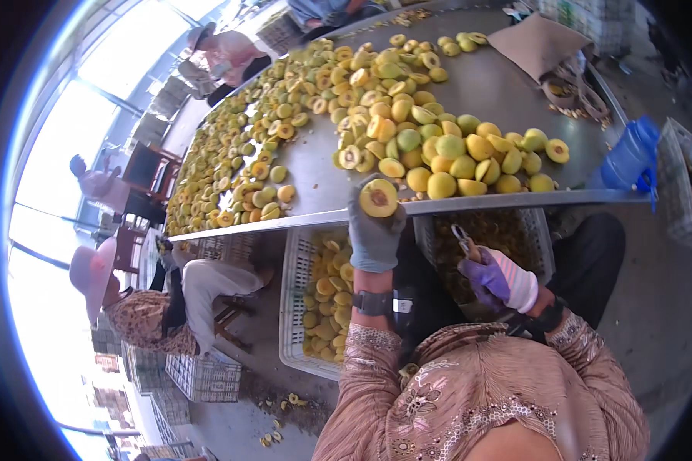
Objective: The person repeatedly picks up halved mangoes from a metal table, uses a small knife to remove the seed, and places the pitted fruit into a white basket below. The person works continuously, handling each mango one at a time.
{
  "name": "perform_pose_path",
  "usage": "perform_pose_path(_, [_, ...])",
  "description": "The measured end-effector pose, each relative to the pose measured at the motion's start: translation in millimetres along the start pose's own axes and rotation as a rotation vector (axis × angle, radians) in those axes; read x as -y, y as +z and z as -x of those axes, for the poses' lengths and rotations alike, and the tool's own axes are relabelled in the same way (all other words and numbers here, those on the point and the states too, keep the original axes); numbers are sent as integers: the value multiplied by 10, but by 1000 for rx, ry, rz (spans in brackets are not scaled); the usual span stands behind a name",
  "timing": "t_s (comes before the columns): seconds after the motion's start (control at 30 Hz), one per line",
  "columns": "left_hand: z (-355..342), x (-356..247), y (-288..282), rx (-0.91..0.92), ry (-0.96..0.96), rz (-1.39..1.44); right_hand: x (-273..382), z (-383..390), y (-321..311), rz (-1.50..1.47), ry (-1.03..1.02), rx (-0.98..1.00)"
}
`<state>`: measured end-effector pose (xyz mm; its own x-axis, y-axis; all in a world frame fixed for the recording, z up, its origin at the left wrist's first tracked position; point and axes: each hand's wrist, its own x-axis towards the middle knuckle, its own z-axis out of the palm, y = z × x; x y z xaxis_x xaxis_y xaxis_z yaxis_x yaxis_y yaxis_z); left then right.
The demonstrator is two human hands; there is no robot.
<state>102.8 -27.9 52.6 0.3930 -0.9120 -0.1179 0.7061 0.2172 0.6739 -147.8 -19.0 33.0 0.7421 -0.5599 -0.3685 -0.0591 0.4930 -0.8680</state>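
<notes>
My left hand (376, 238), in a grey-blue glove, is closed round a yellow peach half (378, 198) at the table's near edge. The cut face shows, with a brown centre; whether a stone sits there I cannot tell for certain. In a purple and striped glove, my right hand (500, 278) grips a small pitting tool (464, 241) with a looped metal tip and brown handle. It is held over a crate (544, 244) of dark brown pieces, apart from the peach half. Many halved and whole-looking yellow-green peaches (438, 154) lie heaped on the metal table (315, 188) beyond.
Left of my legs stands a white crate (288, 326) of peach halves. A blue jug (629, 157) stands at the table's right corner, a brown cloth bag (542, 46) behind it. Another person (154, 315) sits at left; more people are farther off. Stacked crates (204, 376) line the floor.
</notes>
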Motion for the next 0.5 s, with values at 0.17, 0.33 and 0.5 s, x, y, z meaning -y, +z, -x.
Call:
perform_pose_path(0.17, [338,150,321,-168,-19,-143,399,71,325,45,85,38])
perform_pose_path(0.33, [520,265,447,-233,-12,-257,506,99,419,76,75,68])
perform_pose_path(0.5, [587,369,412,-227,94,-417,433,73,464,31,65,40])
